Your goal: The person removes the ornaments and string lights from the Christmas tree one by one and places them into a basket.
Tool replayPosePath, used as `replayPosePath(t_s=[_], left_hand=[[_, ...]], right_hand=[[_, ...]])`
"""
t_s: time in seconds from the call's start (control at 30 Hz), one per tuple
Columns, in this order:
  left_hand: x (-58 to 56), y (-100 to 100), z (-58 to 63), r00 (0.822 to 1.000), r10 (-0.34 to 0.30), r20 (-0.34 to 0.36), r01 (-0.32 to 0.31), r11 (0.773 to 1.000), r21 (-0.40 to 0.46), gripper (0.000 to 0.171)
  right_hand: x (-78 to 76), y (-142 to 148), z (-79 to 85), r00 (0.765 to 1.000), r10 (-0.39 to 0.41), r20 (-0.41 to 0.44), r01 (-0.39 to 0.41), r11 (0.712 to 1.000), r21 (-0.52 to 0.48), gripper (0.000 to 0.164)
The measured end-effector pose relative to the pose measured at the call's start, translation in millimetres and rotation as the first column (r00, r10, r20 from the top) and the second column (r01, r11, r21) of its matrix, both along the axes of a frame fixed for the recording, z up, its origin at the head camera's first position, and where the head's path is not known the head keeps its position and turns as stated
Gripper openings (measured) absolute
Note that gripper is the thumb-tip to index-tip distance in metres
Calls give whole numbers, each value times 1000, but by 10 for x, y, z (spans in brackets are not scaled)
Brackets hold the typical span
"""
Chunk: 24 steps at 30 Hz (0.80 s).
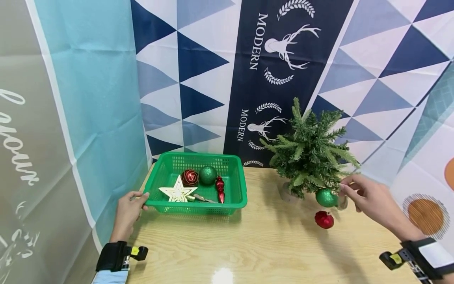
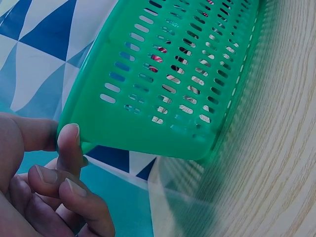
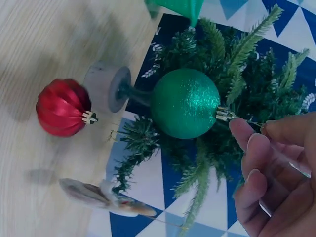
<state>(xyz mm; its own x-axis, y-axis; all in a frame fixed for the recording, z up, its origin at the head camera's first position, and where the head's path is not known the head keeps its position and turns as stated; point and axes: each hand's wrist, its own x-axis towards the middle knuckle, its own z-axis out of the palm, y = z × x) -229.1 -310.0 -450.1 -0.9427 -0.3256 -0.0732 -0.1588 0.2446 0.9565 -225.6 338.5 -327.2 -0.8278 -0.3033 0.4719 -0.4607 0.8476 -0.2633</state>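
At the near left corner of the green plastic basket (image 1: 198, 206), my left hand (image 1: 128, 211) pinches the rim between thumb and forefinger, its other fingers loosely bent. My right hand (image 1: 372, 201) pinches the thin loop above the cap of a glittery green ball ornament (image 3: 185, 103). The ball hangs in front of the lower branches of a small artificial Christmas tree (image 1: 308, 154). Below it is a ribbed red ornament (image 3: 61, 107) with a gold cap. Another ornament, whitish and tan (image 3: 108, 200), hangs beside the branches, partly behind the right fingers in the head view.
The basket holds a pale star (image 1: 178, 191), a red ball with gold swirls (image 1: 190, 178), a green ball (image 1: 208, 174) and a long red ornament (image 1: 220, 189). A printed cloth backdrop (image 1: 198, 63) rises behind the wooden table (image 1: 262, 244). The tree stands on a grey base (image 1: 288, 192).
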Motion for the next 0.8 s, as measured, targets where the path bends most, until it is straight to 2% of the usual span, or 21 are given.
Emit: replayPosePath(t_s=[0.17, 0.3, 0.8], left_hand=[[5, 11, 0, 1000, 3, 0, -3, 1000, 1, 51], [-3, 14, -7, 1000, 16, -11, -16, 1000, 9, 48], [-4, 19, -9, 999, 30, -16, -30, 999, 19, 49]], right_hand=[[6, -32, 49, 1000, -21, -5, 21, 1000, 3, 5], [14, -89, 116, 1000, -8, -10, 8, 1000, 4, 6], [33, -403, 306, 996, 91, 1, -91, 996, 3, 9]])
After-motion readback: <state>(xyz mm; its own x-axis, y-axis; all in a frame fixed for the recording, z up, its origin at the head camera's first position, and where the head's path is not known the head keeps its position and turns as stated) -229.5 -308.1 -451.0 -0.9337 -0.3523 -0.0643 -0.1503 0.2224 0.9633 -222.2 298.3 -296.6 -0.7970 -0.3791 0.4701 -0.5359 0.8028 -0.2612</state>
